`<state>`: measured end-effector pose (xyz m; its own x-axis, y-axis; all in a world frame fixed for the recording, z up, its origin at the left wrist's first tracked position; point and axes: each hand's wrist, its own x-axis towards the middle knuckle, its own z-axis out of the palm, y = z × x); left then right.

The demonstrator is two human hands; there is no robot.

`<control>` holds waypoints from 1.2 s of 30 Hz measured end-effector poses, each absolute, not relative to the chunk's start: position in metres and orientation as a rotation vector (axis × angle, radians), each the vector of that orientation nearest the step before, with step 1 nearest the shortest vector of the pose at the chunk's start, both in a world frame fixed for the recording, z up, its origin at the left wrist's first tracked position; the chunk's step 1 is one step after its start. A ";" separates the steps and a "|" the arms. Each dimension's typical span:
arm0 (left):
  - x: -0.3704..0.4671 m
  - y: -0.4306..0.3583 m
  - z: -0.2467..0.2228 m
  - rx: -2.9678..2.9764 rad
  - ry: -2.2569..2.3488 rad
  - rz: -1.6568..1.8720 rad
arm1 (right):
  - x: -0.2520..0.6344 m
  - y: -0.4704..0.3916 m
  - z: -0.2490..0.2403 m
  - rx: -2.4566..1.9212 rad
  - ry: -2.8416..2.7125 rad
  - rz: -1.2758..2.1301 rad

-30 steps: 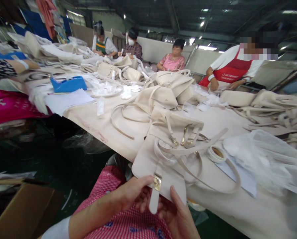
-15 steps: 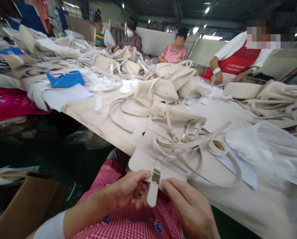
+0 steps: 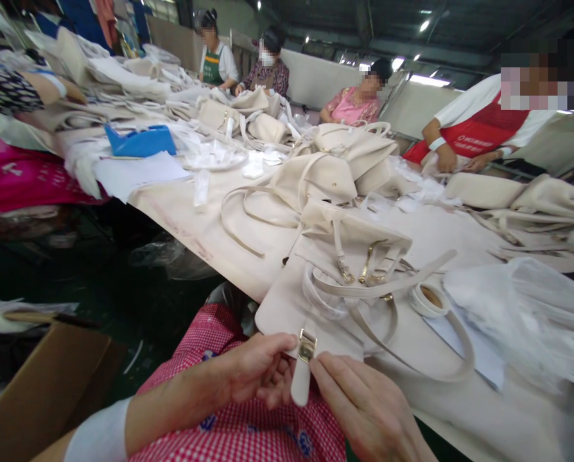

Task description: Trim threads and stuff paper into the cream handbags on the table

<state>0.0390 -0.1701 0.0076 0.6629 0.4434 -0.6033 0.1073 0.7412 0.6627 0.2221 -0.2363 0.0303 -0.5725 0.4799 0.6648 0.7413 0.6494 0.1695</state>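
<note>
A cream handbag (image 3: 354,237) lies on the table's near edge, its flap (image 3: 282,301) folded out toward me. At the flap's lower edge sits a gold buckle (image 3: 307,345) with a rounded strap tab (image 3: 300,384) hanging below it. My left hand (image 3: 268,369) grips the flap edge beside the buckle, thumb on top and fingers curled underneath. From the other side, my right hand (image 3: 364,401) holds the edge close to the buckle, fingertips touching it; its thumb is hidden. The bag's long strap (image 3: 373,289) loops loosely over its body.
More cream bags (image 3: 316,176) cover the table (image 3: 181,221). To the right are a tape roll (image 3: 430,299), white paper (image 3: 479,353) and clear plastic (image 3: 513,308). A blue tape dispenser (image 3: 140,140) stands left. Several co-workers surround the table. A cardboard box (image 3: 46,378) sits lower left.
The whole view has shifted slightly, so the scene sits a little further right. Both hands stay at the buckle, and the right fingertips now lie against its lower side.
</note>
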 end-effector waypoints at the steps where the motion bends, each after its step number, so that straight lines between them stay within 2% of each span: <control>1: 0.039 -0.170 0.005 0.746 0.824 0.201 | 0.222 -0.235 0.032 -0.938 -2.303 -0.564; 11: 0.037 -0.168 0.002 0.760 0.773 0.199 | 0.222 -0.220 0.038 -0.885 -2.494 -0.376; 24: 0.039 -0.169 -0.019 0.820 0.619 0.251 | 0.230 -0.199 0.047 -0.979 -2.431 -0.068; 30: 0.034 -0.168 -0.008 0.773 0.650 0.237 | 0.236 -0.217 0.040 -0.855 -2.476 -0.310; 36: 0.038 -0.169 0.003 0.794 0.743 0.195 | 0.230 -0.221 0.042 -0.853 -2.513 -0.374</control>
<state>0.0375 -0.1691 0.0034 0.7335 0.4240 -0.5313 0.1085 0.6985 0.7073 0.2304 -0.2210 0.0416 -0.7033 0.5035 0.5020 0.6278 0.7711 0.1061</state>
